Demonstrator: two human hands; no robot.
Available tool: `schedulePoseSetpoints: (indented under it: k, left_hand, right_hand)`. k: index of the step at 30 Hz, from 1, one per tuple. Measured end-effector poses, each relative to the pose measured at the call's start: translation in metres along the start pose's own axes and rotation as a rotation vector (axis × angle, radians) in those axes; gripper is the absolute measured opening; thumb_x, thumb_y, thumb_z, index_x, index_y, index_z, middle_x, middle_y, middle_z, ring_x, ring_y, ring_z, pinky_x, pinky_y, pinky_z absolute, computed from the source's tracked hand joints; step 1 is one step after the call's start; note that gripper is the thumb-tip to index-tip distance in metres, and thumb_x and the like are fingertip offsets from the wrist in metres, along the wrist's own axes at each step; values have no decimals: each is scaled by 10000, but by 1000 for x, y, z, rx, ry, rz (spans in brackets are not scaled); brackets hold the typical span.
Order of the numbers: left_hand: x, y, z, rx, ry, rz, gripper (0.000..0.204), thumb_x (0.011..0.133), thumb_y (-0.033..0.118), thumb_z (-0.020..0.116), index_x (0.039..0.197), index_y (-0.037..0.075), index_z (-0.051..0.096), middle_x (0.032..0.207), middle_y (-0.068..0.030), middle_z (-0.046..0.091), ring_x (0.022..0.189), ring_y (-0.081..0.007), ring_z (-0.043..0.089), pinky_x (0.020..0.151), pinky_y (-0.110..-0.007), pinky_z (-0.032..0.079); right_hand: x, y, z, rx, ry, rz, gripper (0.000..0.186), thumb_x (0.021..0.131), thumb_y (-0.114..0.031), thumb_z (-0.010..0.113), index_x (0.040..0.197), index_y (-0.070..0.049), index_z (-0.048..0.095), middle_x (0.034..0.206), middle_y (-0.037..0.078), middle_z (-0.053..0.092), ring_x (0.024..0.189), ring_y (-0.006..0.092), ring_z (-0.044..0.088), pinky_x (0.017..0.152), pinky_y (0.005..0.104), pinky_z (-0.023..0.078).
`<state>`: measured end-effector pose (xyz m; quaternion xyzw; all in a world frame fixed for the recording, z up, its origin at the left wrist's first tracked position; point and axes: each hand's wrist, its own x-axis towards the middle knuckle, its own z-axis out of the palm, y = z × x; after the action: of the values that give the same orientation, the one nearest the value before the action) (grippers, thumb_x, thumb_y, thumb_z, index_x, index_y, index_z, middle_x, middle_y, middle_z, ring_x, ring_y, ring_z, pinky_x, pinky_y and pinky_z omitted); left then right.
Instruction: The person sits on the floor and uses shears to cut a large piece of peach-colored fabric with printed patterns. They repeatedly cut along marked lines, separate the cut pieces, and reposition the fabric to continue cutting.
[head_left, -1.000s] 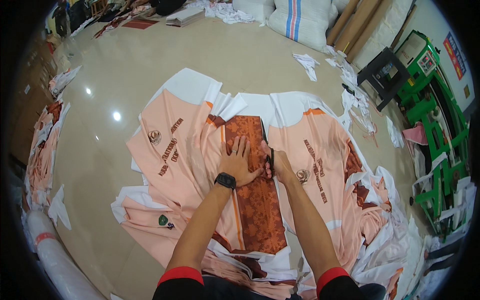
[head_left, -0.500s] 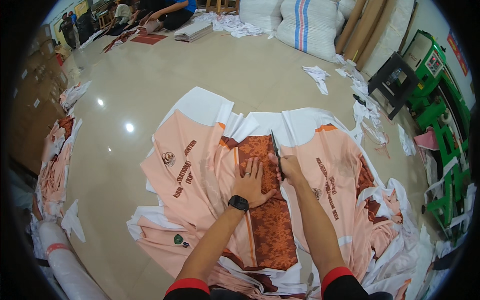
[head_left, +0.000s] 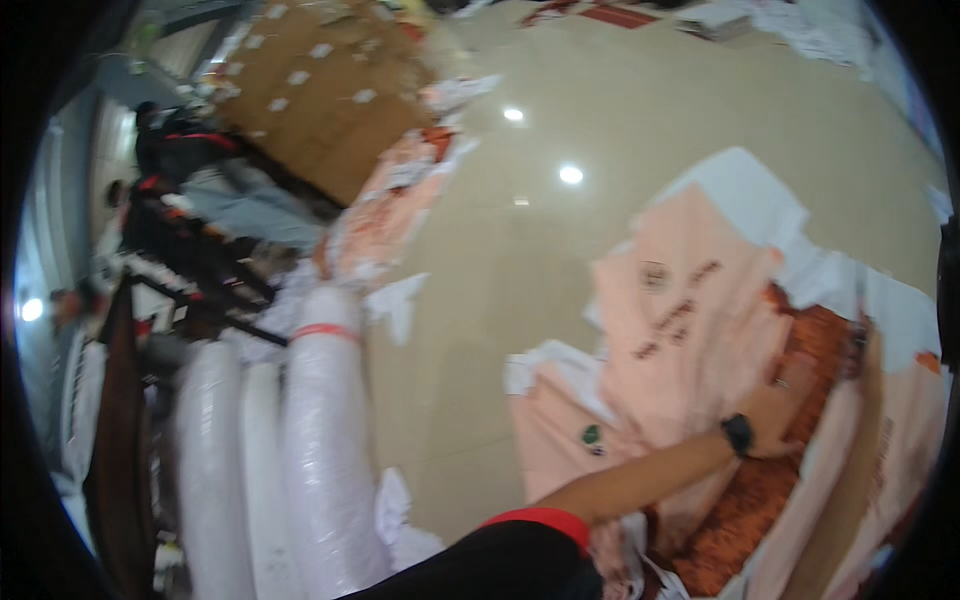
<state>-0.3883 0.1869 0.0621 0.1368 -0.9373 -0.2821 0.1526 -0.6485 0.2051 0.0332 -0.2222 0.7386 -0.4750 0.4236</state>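
Observation:
My left hand (head_left: 780, 410), with a dark watch at the wrist, lies with fingers spread on a peach printed fabric piece (head_left: 670, 240) and its orange-brown patterned strip (head_left: 740, 500). Just right of it, my right hand (head_left: 856, 365) is blurred near the right side of the view, closed on dark scissors (head_left: 859, 330) beside the strip's edge. White fabric edging (head_left: 735, 180) borders the peach pieces, which lie in overlapping layers on the floor.
Wrapped white rolls (head_left: 330, 440) lie along the left, beside a large cardboard stack (head_left: 320, 100) and a pile of peach and white fabric (head_left: 385, 220). Dark blurred shapes (head_left: 190, 230) fill the far left. The tiled floor (head_left: 470, 380) surrounds the garments.
The view has swung sharply left and become blurred, so the garments and both hands now sit at the right. The green machine has left the view.

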Motion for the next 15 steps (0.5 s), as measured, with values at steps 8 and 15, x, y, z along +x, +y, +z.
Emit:
schedulePoseSetpoints:
  k: [8,15]
  left_hand:
    - [-11,-3,-8,76,-154,-28,1170,744,612,659,1550,-131,251,1648,-326,172,1568,-401,118,1237,-626,43]
    - [-7,4,-21,116,-181,-37,1120,761,634,652,1558,-68,299,1653,-298,200,1566,-397,138,1230,-621,71]
  right_hand:
    - [25,-4,-22,-64,141,15,434,1004,-429,623,706,-126,535,559,-8,499,427,113,508,368,304,369]
    - [-23,-20,-3,-38,201,-36,482,1000,-448,626,671,-121,495,523,-7,475,384,116,499,337,304,352]
